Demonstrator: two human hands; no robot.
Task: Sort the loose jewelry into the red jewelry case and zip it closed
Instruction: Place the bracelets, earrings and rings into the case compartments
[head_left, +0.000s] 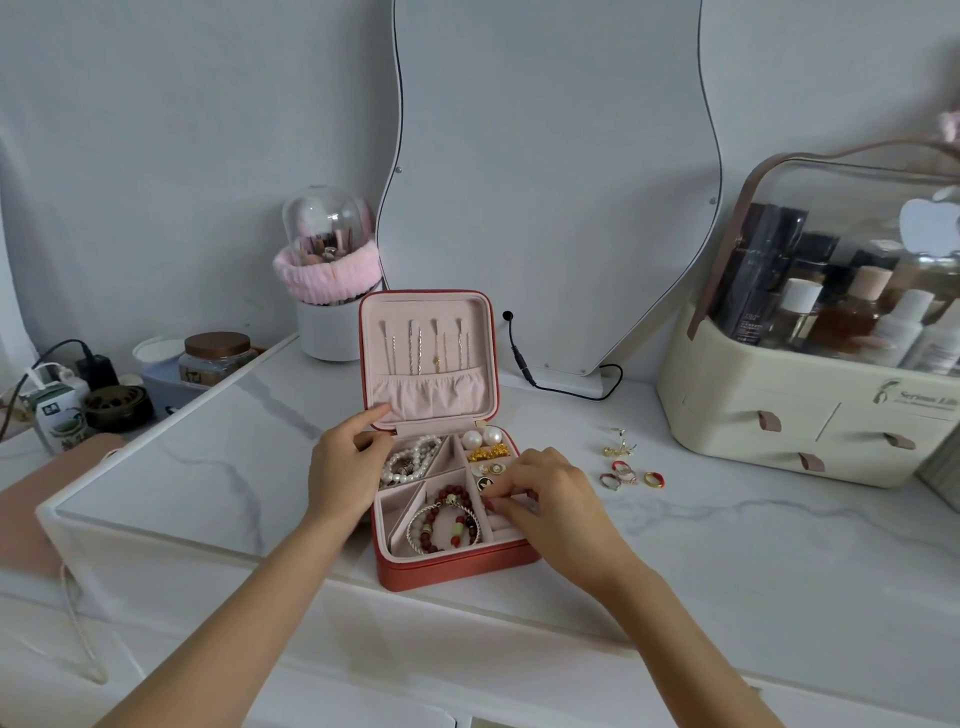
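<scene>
Square red jewelry case (457, 569) open at tabletop (727, 530) centre, mostly filled; right hand (545, 499) pinches something small over its 3 o'clock ring slots, left hand (345, 467), loosely curled and empty, steadies the lid; loose gold-and-red rings (631, 475) remain at 3 o'clock, zip undone.

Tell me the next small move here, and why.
Probably the right hand finishes seating what its fingertips are working into the ring rolls of the red jewelry case, then reaches right for the loose rings on the countertop. The left hand steadies the open lid, and several pieces lie outside the case.
</scene>
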